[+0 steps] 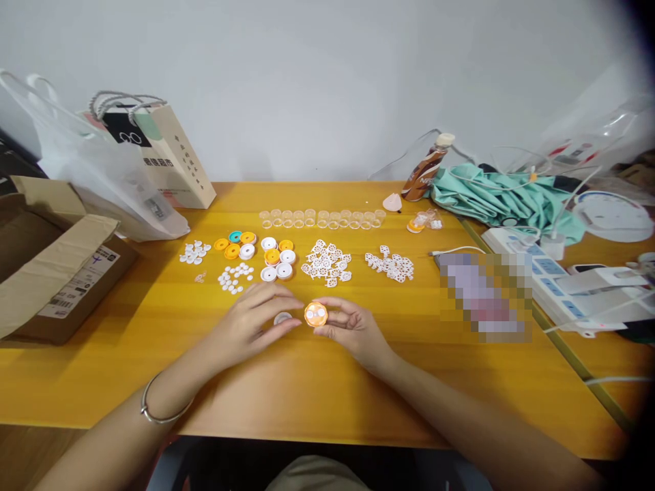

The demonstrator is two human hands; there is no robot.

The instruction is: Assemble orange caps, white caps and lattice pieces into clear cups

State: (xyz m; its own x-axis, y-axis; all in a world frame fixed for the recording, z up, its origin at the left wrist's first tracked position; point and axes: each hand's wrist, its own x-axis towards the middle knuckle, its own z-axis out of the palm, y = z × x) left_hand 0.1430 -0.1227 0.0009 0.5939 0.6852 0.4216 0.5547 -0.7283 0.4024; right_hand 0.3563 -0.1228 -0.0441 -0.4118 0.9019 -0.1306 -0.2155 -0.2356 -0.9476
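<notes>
My right hand (358,331) pinches a round orange case (316,322) by its right edge, between thumb and fingers. Small white round parts show inside the case. My left hand (258,317) is at the case's left, fingers and thumb apart. A clear round cap (282,318) shows in the gap between that thumb and the fingers; whether the hand touches it I cannot tell. Beyond the hands lie white lattice pieces (326,261), a second group of lattice pieces (391,266), orange and white round shells (278,258) and small white discs (234,278).
Clear cups (322,219) stand in rows farther back. A cardboard box (82,286), a plastic bag (117,177) and a paper bag (179,164) occupy the left. On the right are a bottle (428,167), green cloth (491,198), a blurred-out phone-like object (475,293) and a power strip (542,273).
</notes>
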